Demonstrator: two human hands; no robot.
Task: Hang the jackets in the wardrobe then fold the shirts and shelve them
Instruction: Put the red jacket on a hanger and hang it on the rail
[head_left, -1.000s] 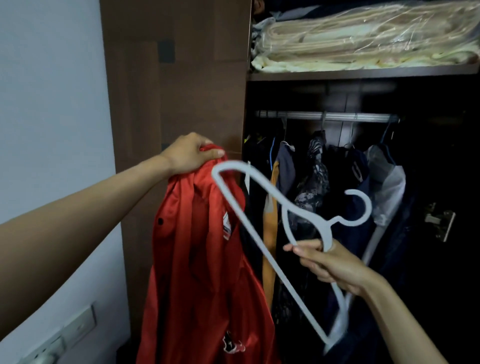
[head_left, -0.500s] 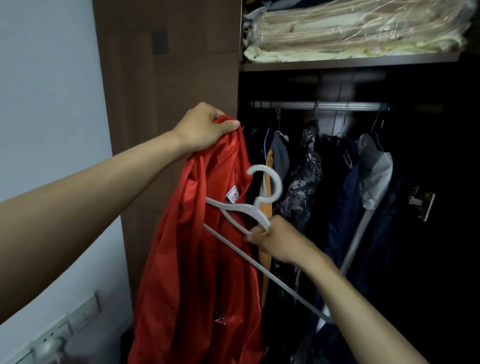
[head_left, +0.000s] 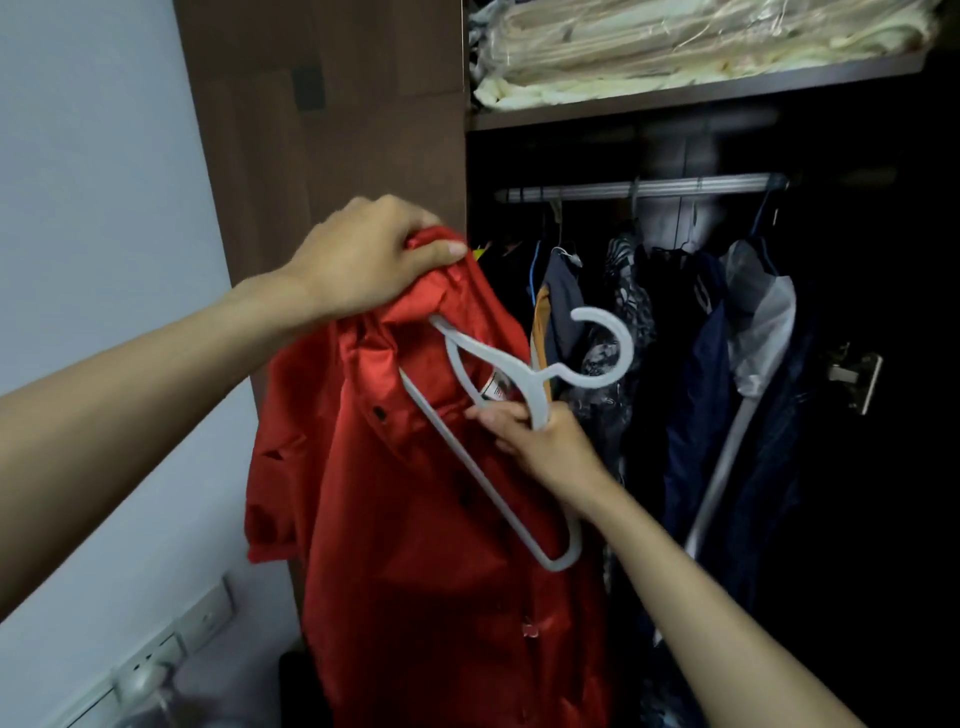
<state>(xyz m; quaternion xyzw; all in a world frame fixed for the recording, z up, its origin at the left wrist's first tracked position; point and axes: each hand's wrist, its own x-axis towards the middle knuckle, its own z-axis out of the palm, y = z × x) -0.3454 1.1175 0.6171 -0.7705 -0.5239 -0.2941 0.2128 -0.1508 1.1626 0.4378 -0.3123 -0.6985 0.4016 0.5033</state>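
My left hand (head_left: 363, 260) grips the bunched collar of a shiny red jacket (head_left: 415, 519), which hangs down in front of the open wardrobe. My right hand (head_left: 540, 447) holds a white plastic hanger (head_left: 498, 364) by its neck, just below the hook. The hanger's upper arm pokes into the jacket's collar, right under my left hand. Its other arm and bottom bar lie outside, across the front of the red cloth. The hook curls up to the right, free of the rail (head_left: 639, 188).
Dark jackets, a patterned garment and a pale garment (head_left: 748, 332) hang on the rail. The shelf (head_left: 696, 101) above holds folded bedding in plastic (head_left: 701, 41). The brown wardrobe side panel (head_left: 322, 130) stands left, next to a white wall with a socket (head_left: 156, 660).
My right hand turned the hanger and pushed its upper arm into the jacket's collar. My left hand raised the collar, and the view moved closer to the wardrobe.
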